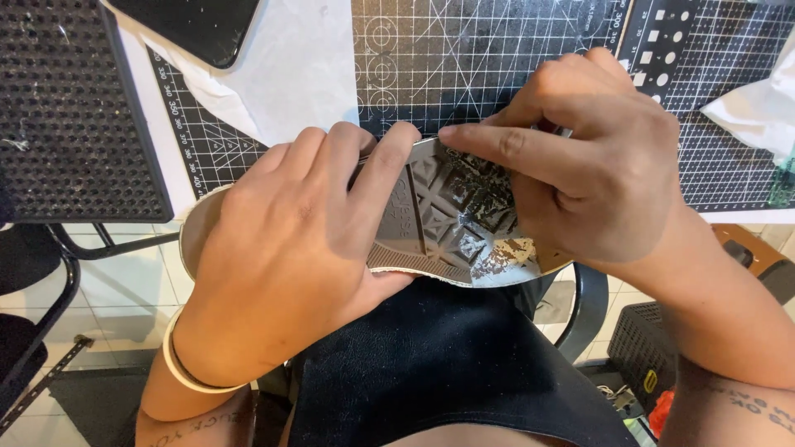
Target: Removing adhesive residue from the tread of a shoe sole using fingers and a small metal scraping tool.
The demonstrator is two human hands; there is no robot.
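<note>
A white tabletop (157, 124) carries 2 dark cutting mats: 1 large gridded mat (464, 58) across the middle and right, and 1 smaller mat (207, 141) at an angle to the left. A sheet of white paper (290, 66) lies over both. A flat black slab (195, 25) rests at the top left, partly on the paper. Crumpled white plastic (758, 108) lies on the large mat at the right edge.
</note>
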